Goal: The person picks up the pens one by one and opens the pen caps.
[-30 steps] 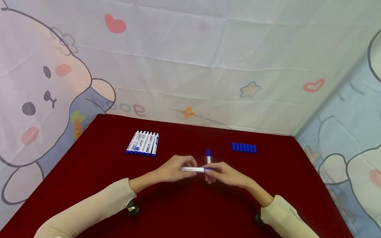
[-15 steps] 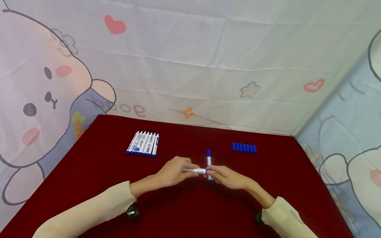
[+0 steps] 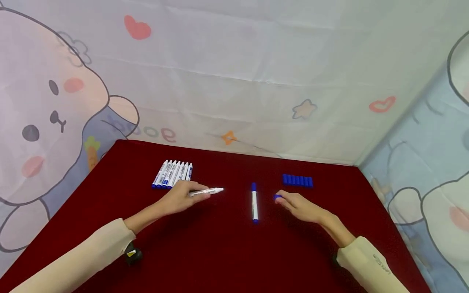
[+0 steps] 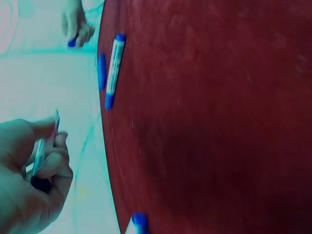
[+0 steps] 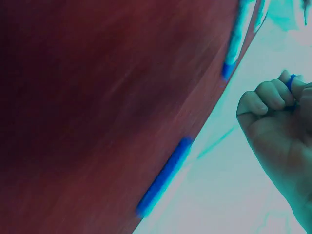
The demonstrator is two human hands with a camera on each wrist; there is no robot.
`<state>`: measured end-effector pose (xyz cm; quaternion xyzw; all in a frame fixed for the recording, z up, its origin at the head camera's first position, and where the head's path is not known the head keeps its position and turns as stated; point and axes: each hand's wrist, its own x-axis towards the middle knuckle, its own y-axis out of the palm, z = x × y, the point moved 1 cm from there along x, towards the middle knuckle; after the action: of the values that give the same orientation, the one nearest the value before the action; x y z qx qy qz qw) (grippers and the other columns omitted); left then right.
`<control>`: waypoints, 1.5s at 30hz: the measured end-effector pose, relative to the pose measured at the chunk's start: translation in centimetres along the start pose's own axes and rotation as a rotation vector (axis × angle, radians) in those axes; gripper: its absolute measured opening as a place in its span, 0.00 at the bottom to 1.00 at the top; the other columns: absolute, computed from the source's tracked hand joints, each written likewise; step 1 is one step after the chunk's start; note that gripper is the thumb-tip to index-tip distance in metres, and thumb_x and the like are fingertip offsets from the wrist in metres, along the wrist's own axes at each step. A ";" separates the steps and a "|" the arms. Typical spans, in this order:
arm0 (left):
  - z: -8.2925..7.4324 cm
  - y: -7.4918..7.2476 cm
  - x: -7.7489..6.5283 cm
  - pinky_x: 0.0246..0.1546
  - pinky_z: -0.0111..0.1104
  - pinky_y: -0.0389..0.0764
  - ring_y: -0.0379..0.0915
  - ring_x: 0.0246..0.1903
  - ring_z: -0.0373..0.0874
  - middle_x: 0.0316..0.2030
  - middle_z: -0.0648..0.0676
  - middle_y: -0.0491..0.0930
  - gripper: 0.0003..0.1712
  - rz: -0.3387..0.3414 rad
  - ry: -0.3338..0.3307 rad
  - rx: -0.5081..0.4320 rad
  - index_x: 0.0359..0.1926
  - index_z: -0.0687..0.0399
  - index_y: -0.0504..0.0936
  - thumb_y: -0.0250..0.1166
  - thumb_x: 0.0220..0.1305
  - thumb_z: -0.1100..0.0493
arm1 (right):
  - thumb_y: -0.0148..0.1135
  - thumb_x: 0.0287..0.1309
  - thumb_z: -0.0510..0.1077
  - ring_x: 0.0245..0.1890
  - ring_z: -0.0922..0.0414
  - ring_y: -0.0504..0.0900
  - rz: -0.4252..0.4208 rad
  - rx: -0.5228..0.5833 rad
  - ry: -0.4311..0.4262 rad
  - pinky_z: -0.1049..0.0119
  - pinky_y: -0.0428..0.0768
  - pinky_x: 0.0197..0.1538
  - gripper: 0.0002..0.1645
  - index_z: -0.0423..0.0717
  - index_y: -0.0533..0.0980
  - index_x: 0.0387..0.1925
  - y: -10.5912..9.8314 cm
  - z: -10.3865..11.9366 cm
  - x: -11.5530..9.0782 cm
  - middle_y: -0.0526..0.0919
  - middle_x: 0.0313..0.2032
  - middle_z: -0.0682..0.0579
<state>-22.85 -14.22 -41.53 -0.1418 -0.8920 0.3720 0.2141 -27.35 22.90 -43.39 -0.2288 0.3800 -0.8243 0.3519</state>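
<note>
My left hand [image 3: 180, 197] grips an uncapped white marker [image 3: 214, 190] between thumb and fingers, its tip pointing right. In the left wrist view that marker [image 4: 39, 158] lies across the curled fingers. Pinched in my right hand [image 3: 301, 206] is a blue marker cap [image 3: 277, 197]; the right wrist view shows just a bit of the cap [image 5: 291, 82] past the fingers. Between the two hands a capped marker [image 3: 254, 205] lies on the cloth, its blue cap away from me. Just behind the left hand is a row of several uncapped white markers [image 3: 169, 173], partly covered by it.
A row of several blue caps [image 3: 297, 180] lies beyond the right hand. Dark red cloth [image 3: 220, 252] covers the table. Behind it and at the right hang printed fabric walls [image 3: 227, 61].
The marker and its cap have come apart. My left hand has moved left with the marker, my right hand right with the cap. The lying marker now shows in full.
</note>
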 end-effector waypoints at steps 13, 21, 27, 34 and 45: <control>1.5 0.9 -0.9 0.31 0.27 0.78 0.78 0.29 0.41 0.37 0.59 0.86 0.18 0.124 -0.003 -0.134 0.59 0.59 0.82 0.63 0.70 0.65 | 0.41 0.82 0.45 0.59 0.45 0.80 0.023 0.037 0.113 0.51 0.80 0.60 0.20 0.40 0.75 0.60 1.3 0.1 0.4 0.82 0.57 0.42; 1.3 0.4 -0.8 0.27 0.28 0.80 0.79 0.27 0.38 0.36 0.58 0.89 0.17 0.098 0.014 -0.126 0.57 0.60 0.82 0.67 0.68 0.63 | 0.49 0.79 0.43 0.40 0.58 0.82 0.030 0.088 0.091 0.69 0.83 0.45 0.19 0.37 0.74 0.61 1.5 -0.6 0.2 0.83 0.43 0.45; 1.8 -0.2 -1.2 0.29 0.28 0.80 0.81 0.29 0.34 0.36 0.52 0.88 0.20 0.070 0.020 -0.113 0.58 0.60 0.82 0.70 0.67 0.60 | 0.50 0.79 0.43 0.41 0.55 0.86 0.048 0.093 0.091 0.68 0.84 0.45 0.20 0.36 0.73 0.62 1.8 -0.9 -0.3 0.86 0.45 0.43; 2.2 -1.5 -1.5 0.26 0.33 0.82 0.80 0.27 0.35 0.40 0.59 0.89 0.24 0.003 -0.074 -0.183 0.60 0.61 0.81 0.71 0.65 0.60 | 0.51 0.78 0.44 0.40 0.55 0.86 0.042 0.105 0.101 0.67 0.85 0.45 0.19 0.37 0.73 0.62 1.9 -1.1 -0.9 0.86 0.44 0.43; 5.3 -4.4 -2.0 0.34 0.35 0.86 0.83 0.36 0.37 0.52 0.67 0.83 0.29 -0.054 -0.269 -0.331 0.70 0.60 0.73 0.65 0.72 0.55 | 0.52 0.77 0.43 0.40 0.56 0.86 0.044 0.107 0.096 0.68 0.85 0.44 0.20 0.36 0.73 0.62 2.0 -1.1 -1.4 0.86 0.44 0.43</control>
<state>-24.08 -21.23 -42.27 -0.1003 -0.9649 0.2301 0.0768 -26.37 23.53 -45.77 -0.1615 0.3567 -0.8454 0.3633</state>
